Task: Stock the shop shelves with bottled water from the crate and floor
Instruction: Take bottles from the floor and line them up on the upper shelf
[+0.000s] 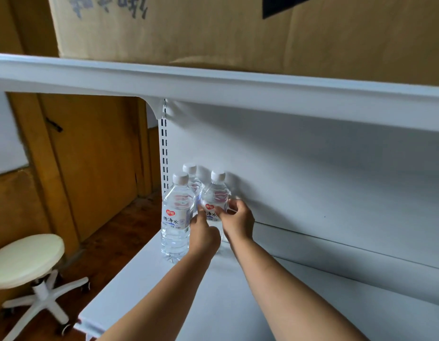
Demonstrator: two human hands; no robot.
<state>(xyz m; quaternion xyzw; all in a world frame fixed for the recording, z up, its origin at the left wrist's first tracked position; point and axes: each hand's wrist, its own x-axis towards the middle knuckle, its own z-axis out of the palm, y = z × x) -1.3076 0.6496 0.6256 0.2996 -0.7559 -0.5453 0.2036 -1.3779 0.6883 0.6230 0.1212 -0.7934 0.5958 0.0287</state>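
Fingers [234, 205], right hand [239, 221]: curled round the 3 o'clock side of the held bottle [214, 196]; a grasp is recorded.
Fingers [201, 216], left hand [205, 236]: curled against the lower front of the same bottle, with one tip laid on its label; a grip from the 7 o'clock side is recorded.
Held bottle: upright at the back of the shelf deck [238, 303], close to the back panel [312, 168]; its base is hidden by the left hand.
Front bottle [176, 217]: stood upright just beside the held bottle at its 9 o'clock, at the deck's left edge.
Rear bottle [192, 179]: stood behind the other two, next to the slotted upright [165, 148]; mostly covered.
Edges: the deck's left edge is seen running from the front bottle toward 7 o'clock; the upper shelf lip [213, 80] crosses overhead at 12 o'clock.
Open room: bare deck is noted from the hands toward 3 and 5 o'clock.
Labels: a red badge with white characters, too small to be read, and blue Chinese characters ending in 水 are noted on the front and held bottles.
Cardboard box [213, 28]: set on the upper shelf; blue-grey characters are printed on it, inverted and not legible.
Stool [26, 259]: placed on the wood floor at 8 o'clock, well apart from the shelving.
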